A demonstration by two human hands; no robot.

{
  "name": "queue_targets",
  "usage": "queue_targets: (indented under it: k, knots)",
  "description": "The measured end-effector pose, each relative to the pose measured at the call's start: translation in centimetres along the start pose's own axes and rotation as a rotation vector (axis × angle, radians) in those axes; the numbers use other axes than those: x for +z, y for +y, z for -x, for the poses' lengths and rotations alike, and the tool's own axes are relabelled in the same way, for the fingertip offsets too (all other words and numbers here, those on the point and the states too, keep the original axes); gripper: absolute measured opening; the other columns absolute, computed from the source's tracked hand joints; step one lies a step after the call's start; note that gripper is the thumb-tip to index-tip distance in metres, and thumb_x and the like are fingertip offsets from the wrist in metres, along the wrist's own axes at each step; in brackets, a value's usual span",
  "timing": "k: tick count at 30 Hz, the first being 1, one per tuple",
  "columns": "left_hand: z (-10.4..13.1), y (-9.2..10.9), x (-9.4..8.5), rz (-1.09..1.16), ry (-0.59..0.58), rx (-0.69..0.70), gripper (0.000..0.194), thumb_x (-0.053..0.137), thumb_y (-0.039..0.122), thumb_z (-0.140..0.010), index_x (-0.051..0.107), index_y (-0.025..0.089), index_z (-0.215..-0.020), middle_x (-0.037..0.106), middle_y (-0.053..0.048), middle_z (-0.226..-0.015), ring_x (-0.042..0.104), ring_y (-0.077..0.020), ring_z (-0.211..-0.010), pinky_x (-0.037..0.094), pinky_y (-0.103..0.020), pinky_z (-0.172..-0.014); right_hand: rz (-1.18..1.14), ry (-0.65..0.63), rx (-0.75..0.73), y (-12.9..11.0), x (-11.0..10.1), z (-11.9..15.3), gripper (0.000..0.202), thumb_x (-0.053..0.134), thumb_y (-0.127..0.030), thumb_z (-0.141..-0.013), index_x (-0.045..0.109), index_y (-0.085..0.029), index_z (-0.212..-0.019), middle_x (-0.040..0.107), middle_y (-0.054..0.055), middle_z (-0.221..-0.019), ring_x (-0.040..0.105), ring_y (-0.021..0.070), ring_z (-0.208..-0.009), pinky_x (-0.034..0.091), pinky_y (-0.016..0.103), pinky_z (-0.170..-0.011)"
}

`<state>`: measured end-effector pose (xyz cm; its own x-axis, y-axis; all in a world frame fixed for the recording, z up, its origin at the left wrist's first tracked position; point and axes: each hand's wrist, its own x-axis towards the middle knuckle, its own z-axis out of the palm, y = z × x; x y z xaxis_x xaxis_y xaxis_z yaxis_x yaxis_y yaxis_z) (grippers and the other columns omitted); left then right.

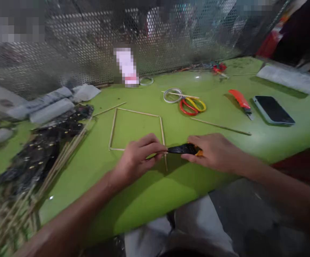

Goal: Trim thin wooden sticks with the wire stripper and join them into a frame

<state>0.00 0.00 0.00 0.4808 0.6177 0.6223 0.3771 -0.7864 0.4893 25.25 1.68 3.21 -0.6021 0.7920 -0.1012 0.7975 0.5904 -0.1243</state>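
Note:
A four-sided frame of thin wooden sticks (138,112) lies on the green table. My left hand (144,153) pinches its near right corner between thumb and fingers, covering part of the near stick. From the right, my right hand (214,151) grips black pliers with orange handles (181,148). Their tip meets that same corner at my left fingertips; whether the jaws bite on anything there is too small to tell. One stick end (166,163) sticks out past the corner toward me.
Scissors with red and yellow handles (189,112) lie beyond the frame beside a wire coil (168,95). Right of them are a loose stick (220,126), an orange cutter (240,100) and a phone (274,110). Bundled sticks (60,160) lie left; a perforated metal panel (85,46) stands behind.

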Motion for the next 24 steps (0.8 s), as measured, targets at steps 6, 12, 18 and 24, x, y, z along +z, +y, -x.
queue_targets:
  k: [6, 12, 18, 24]
  knots:
    - [0.0, 1.0, -0.6, 0.021, 0.064, 0.024, 0.009, 0.064, 0.008, -0.087, 0.07, 0.012, -0.092, 0.065, -0.005, -0.082, 0.06, -0.0086, -0.069, 0.046, -0.017, -0.058, -0.053, 0.0, -0.005, -0.2, -0.5, 0.2, 0.048, 0.035, -0.065, -0.093, 0.052, -0.021, -0.087, 0.061, 0.003, -0.073, 0.055, 0.019, -0.065, 0.025, 0.027, -0.059]
    - [0.0, 1.2, -0.8, -0.084, 0.069, 0.083, 0.012, 0.065, 0.007, -0.087, 0.07, 0.013, -0.095, 0.068, -0.006, -0.085, 0.064, -0.0101, -0.071, 0.049, -0.019, -0.06, -0.038, -0.007, 0.008, -0.6, -0.6, 0.3, 0.046, 0.037, -0.063, -0.093, 0.053, -0.02, -0.088, 0.062, 0.003, -0.074, 0.056, 0.02, -0.068, 0.026, 0.028, -0.06]
    - [0.3, 1.3, -0.8, -0.096, 0.054, 0.089, 0.013, 0.066, 0.006, -0.085, 0.07, 0.012, -0.096, 0.068, -0.005, -0.086, 0.064, -0.0098, -0.073, 0.049, -0.019, -0.062, -0.029, -0.015, -0.008, -0.6, -0.7, 0.3, 0.046, 0.036, -0.063, -0.094, 0.052, -0.021, -0.085, 0.061, 0.003, -0.071, 0.055, 0.0186, -0.064, 0.023, 0.028, -0.058]
    - [0.1, 1.2, -1.0, -0.118, 0.074, 0.046, 0.011, 0.068, 0.007, -0.085, 0.07, 0.012, -0.094, 0.066, -0.004, -0.086, 0.06, -0.0076, -0.071, 0.046, -0.018, -0.06, -0.038, 0.003, -0.027, -0.4, -0.6, -0.3, 0.047, 0.036, -0.064, -0.093, 0.052, -0.02, -0.083, 0.062, 0.003, -0.069, 0.054, 0.0167, -0.06, 0.021, 0.028, -0.056]
